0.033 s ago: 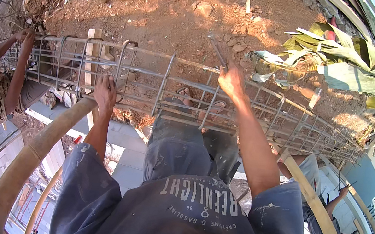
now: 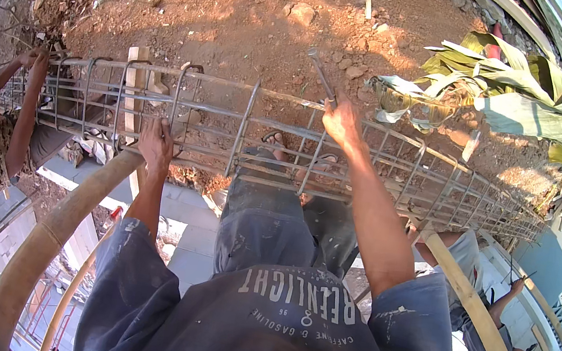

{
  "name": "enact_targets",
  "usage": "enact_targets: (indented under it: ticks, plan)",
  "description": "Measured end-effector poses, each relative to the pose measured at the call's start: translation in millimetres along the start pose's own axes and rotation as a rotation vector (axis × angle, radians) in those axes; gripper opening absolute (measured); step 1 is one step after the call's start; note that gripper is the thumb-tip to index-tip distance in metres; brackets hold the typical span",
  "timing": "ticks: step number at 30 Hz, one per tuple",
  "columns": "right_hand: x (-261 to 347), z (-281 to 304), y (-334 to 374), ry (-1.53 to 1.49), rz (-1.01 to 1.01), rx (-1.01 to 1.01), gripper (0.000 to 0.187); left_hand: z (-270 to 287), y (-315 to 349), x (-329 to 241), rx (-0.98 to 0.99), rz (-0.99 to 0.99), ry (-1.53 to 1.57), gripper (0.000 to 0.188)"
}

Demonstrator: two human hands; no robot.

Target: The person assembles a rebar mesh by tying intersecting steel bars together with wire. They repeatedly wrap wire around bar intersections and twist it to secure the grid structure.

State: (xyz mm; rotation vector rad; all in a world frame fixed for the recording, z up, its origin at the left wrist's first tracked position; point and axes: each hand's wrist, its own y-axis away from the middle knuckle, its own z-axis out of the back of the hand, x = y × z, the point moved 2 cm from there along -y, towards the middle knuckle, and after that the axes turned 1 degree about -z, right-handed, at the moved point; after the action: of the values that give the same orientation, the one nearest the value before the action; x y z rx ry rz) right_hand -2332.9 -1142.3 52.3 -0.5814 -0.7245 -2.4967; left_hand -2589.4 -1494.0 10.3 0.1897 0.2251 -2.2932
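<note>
A long steel rebar cage [image 2: 242, 126] runs across in front of me, its lengthwise bars tied through square stirrups. My left hand [image 2: 153, 144] is closed on the cage's near bar, left of the middle. At the far side, my right hand [image 2: 343, 122] grips a slim metal hand tool [image 2: 322, 73] with a widened end, which points away to the far left over the dirt. The exact kind of tool is hard to make out. My right wrist lies above the cage's bars.
A co-worker's hands [image 2: 38, 58] touch the cage's left end. Bamboo poles [image 2: 59, 222] slope at left and right. Another person [image 2: 490, 330] is lower right. Large dry leaves [image 2: 525, 96] lie far right. A wooden post [image 2: 135, 85] stands by the cage over reddish dirt [image 2: 247, 11].
</note>
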Motion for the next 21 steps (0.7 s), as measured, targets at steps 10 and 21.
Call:
enact_targets:
  ticks: [10,21]
  plan:
    - [-14,-26,6,0.08,-0.061,0.017,0.042,-25,-15,10,0.198,0.174,0.293,0.048]
    - [-9,-21,-7,0.187,-0.301,0.067,0.047,-20,-19,-4,0.206,0.024,0.079,0.035]
